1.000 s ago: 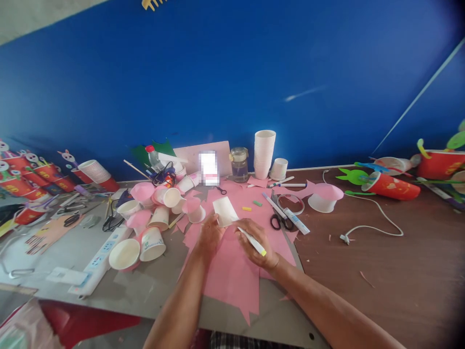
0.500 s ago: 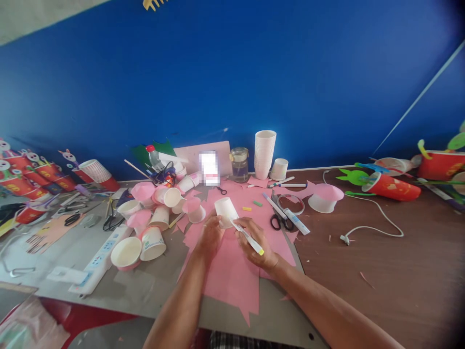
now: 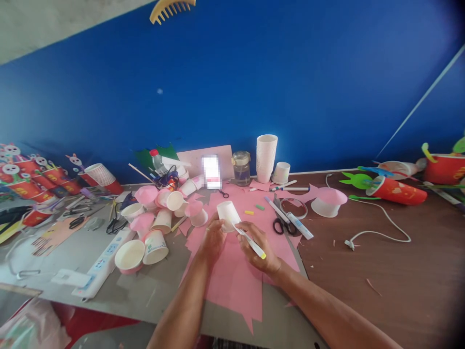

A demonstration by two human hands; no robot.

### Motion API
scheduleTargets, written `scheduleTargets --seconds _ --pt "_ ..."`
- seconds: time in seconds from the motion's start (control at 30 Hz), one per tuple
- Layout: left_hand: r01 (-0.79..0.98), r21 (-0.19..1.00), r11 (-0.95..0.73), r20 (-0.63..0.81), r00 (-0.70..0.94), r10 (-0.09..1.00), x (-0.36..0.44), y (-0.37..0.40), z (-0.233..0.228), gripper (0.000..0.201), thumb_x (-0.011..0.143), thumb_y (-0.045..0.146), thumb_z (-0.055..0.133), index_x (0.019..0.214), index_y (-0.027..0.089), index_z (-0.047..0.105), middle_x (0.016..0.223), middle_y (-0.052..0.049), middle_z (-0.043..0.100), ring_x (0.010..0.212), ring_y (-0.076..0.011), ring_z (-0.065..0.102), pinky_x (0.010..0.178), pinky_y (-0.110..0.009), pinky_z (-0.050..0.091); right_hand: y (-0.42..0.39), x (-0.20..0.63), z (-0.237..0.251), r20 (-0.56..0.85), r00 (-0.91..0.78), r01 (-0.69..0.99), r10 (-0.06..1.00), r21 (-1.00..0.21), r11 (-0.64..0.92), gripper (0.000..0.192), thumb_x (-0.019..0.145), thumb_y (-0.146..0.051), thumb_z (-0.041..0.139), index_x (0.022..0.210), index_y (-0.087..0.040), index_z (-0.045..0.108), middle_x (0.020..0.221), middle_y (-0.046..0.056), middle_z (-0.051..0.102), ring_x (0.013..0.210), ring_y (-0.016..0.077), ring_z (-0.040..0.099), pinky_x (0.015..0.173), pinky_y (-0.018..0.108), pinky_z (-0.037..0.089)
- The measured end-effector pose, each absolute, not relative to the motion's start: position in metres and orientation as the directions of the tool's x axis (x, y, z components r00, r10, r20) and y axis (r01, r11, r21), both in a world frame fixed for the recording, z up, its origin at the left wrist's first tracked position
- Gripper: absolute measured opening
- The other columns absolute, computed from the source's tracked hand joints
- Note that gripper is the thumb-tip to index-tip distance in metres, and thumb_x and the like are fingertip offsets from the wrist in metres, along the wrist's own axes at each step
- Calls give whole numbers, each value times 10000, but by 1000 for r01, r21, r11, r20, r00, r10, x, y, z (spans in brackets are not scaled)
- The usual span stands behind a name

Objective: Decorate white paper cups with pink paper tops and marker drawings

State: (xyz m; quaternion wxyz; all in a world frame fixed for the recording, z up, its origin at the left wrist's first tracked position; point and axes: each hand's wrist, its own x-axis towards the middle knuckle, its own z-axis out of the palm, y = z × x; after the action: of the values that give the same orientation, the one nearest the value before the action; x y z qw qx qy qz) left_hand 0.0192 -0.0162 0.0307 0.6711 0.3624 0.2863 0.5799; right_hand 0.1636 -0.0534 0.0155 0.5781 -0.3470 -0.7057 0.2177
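My left hand [image 3: 214,237] is closed around the lower left side of a white paper cup [image 3: 227,215], which is held tilted with its narrower end up. In my right hand [image 3: 259,247] is a white marker [image 3: 253,244] with a yellow end pointing toward me. The marker's other end meets the cup's lower right side; whether the tip touches the cup cannot be made out. Pink paper [image 3: 236,291] lies beneath both hands. Beyond them on it are a yellow marker cap [image 3: 249,213] and a green one [image 3: 260,207].
Black-handled scissors [image 3: 285,226] and a roll of tape [image 3: 293,207] lie to the right. A tall cup stack [image 3: 266,157] and a glass jar [image 3: 241,168] stand by the wall. White and pink cups [image 3: 130,257] crowd the left, beside a power strip [image 3: 105,264].
The view has shifted slightly, so the whole scene sits a little lower and further right. Both hands keep their hold on the cup and marker, in nearly the same pose.
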Motion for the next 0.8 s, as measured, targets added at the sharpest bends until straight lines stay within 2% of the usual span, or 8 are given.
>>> scheduleTargets --seconds 0.43,0.6,0.8 --pt "-573 817 72 12 140 990 17 -12 21 276 707 199 656 978 247 667 775 -12 670 902 -203 615 773 -303 461 -53 164 16 674 -90 235 733 -701 673 245 894 -192 496 1127 -239 556 1000 70 678 916 202 656 801 348 548" --pt "-563 825 46 54 159 986 18 -14 25 270 742 194 620 1006 230 665 798 -15 676 916 -201 615 788 -304 461 -53 164 16 668 -86 236 739 -707 666 247 894 -190 498 1127 -244 556 1007 72 679 925 206 656 804 352 548" --pt "-554 831 57 23 137 990 19 -15 28 284 713 192 642 995 221 666 833 -24 682 915 -207 621 795 -306 460 -53 164 16 682 -93 246 725 -690 681 249 895 -189 494 1131 -240 552 1011 77 680 941 210 656 812 353 547"
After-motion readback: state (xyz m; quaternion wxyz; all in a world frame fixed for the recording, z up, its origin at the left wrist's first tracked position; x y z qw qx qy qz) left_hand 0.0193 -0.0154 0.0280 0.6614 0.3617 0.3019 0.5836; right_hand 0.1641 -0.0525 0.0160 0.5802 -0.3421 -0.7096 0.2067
